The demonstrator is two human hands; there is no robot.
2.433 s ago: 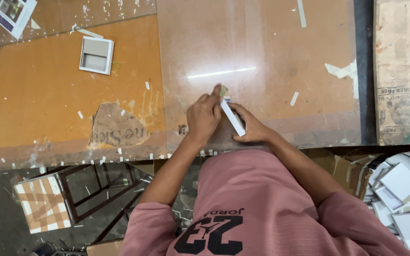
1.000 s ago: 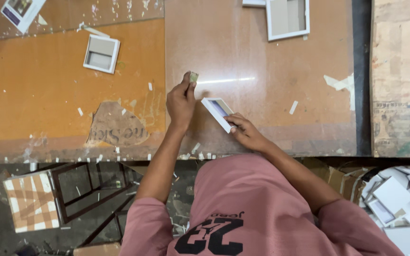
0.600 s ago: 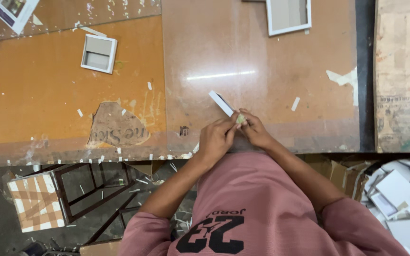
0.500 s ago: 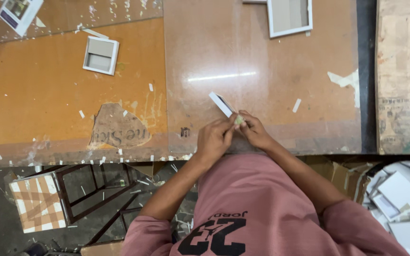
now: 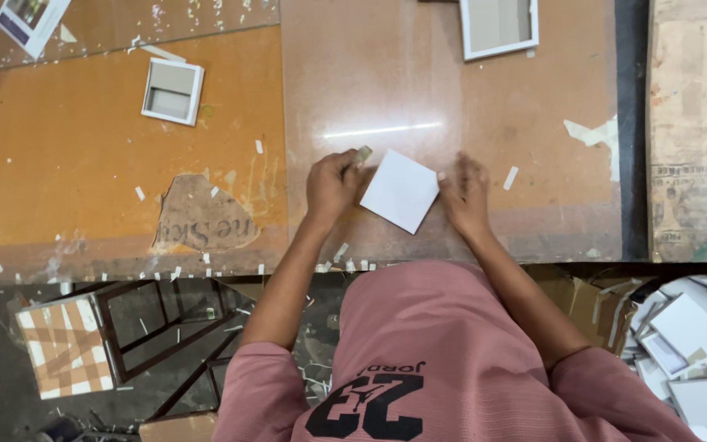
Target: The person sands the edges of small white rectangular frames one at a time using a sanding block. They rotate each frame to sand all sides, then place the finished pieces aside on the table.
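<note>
A white square card (image 5: 400, 190) lies flat on the worktop (image 5: 452, 98), turned so its corners point like a diamond, close to the near edge and a little right of the seam between the orange panel and the browner one. The left hand (image 5: 333, 178) sits at the card's left corner, fingers curled closed around a small pale object (image 5: 363, 152) that pokes out above the thumb; what it is cannot be made out. The right hand (image 5: 464, 190) rests at the card's right corner, fingers loosely bent and pressing down on the surface, gripping nothing, its fingertips just touching the card's edge.

The step in hand looks like squaring or steadying the card on the surface, with the right hand pinning and the left bringing its small object to the upper left edge. A next move would call for keeping the card from sliding on the glossy top and for placing the object neatly along one edge.

Toward the far edge sits a white framed tray (image 5: 498, 26), and on the orange panel a smaller white frame (image 5: 173, 90). Paper scraps (image 5: 511, 177) litter the surface. Beyond the near right corner, a heap of white cards (image 5: 697, 344) fills a box.
</note>
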